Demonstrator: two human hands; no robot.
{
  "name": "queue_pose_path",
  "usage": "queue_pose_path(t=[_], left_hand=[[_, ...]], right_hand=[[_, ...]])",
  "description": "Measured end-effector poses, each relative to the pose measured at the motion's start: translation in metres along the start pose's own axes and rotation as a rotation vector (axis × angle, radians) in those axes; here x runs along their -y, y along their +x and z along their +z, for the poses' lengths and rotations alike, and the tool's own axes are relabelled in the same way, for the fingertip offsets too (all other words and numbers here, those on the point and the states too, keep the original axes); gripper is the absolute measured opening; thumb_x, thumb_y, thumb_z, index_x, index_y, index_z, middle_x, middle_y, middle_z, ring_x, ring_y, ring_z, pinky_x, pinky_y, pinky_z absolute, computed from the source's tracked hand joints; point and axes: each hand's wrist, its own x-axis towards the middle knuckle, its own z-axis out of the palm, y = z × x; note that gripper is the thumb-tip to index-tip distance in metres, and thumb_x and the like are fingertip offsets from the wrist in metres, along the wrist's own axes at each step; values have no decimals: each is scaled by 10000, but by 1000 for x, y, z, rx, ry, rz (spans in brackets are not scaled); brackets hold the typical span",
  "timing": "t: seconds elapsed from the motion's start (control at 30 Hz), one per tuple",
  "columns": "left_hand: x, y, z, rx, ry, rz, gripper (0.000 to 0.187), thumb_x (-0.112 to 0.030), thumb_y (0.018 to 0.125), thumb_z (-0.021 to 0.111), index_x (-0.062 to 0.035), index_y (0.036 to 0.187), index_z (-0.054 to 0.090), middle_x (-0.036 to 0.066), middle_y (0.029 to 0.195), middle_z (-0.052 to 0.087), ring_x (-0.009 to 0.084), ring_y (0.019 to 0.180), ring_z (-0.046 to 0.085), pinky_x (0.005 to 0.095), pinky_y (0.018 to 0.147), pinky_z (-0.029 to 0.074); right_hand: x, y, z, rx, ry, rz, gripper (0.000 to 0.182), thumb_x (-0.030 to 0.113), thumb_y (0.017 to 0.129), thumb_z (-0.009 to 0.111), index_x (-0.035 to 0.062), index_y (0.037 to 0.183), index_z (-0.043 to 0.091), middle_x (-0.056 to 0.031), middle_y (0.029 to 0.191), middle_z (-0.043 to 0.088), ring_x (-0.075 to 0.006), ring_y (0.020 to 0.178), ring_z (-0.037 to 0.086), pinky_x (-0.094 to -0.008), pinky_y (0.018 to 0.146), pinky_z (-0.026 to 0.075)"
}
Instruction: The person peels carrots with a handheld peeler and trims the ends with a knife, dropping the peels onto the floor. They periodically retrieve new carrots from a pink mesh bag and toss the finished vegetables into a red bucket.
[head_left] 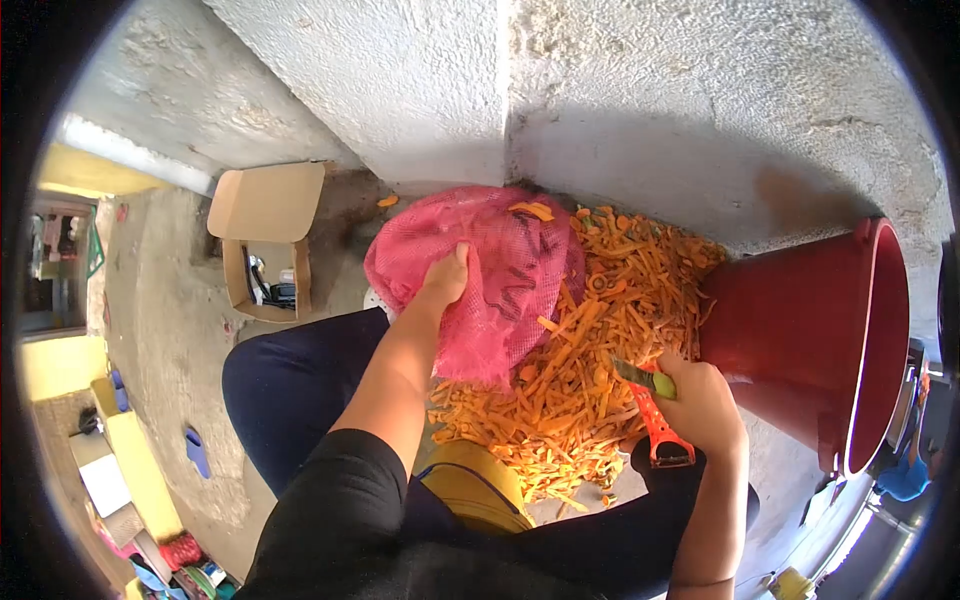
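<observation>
- Plainly, much peeling is done: a deep heap of carrot peelings (590, 340) covers the floor between the pink mesh sack (480, 270) and the red bucket (810, 340).
- The left hand (445, 280) reaches into the sack, fingers closed on the mesh.
- The right hand (700, 400) is clenched around an orange peeler (655, 420), near the bucket.
- How many carrots remain in the sack cannot be told.

Left hand (443, 280) reaches forward, right hand (703, 402) closed in a grip.
</observation>
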Motion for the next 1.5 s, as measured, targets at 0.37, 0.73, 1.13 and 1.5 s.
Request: queue_pose_path(t=[0.37,0.73,1.13,1.5], left_hand=[[83,-47,-11,536,454,90,350,-289,801,389,-56,963,595,154,964,585,279,894,565,378,772,439],[110,3,-6,179,212,-184,343,-231,799,366,-47,987,586,158,1036,555,282,980,527,375,829,418],[84,46,37,130,-338,-396,337,-221,811,363,-63,1046,546,151,1050,547,276,969,527,366,812,432],[67,78,26,71,-408,-452,327,-223,819,368,-63,1046,541,139,1042,549,268,957,531,363,800,436]], right_hand=[[6,19,6,82,-84,-7,150,152,678,542,35,749,482,-197,636,520,-385,646,508,-446,554,382],[13,27,15,130,-138,-71,161,194,704,543,74,792,481,-177,626,545,-370,630,542,-456,557,416],[17,41,21,177,-149,-32,165,197,705,539,77,794,471,-167,617,548,-367,625,548,-460,551,419],[11,46,25,214,-102,-10,183,133,650,549,63,808,487,-180,630,539,-367,652,536,-438,573,413]])
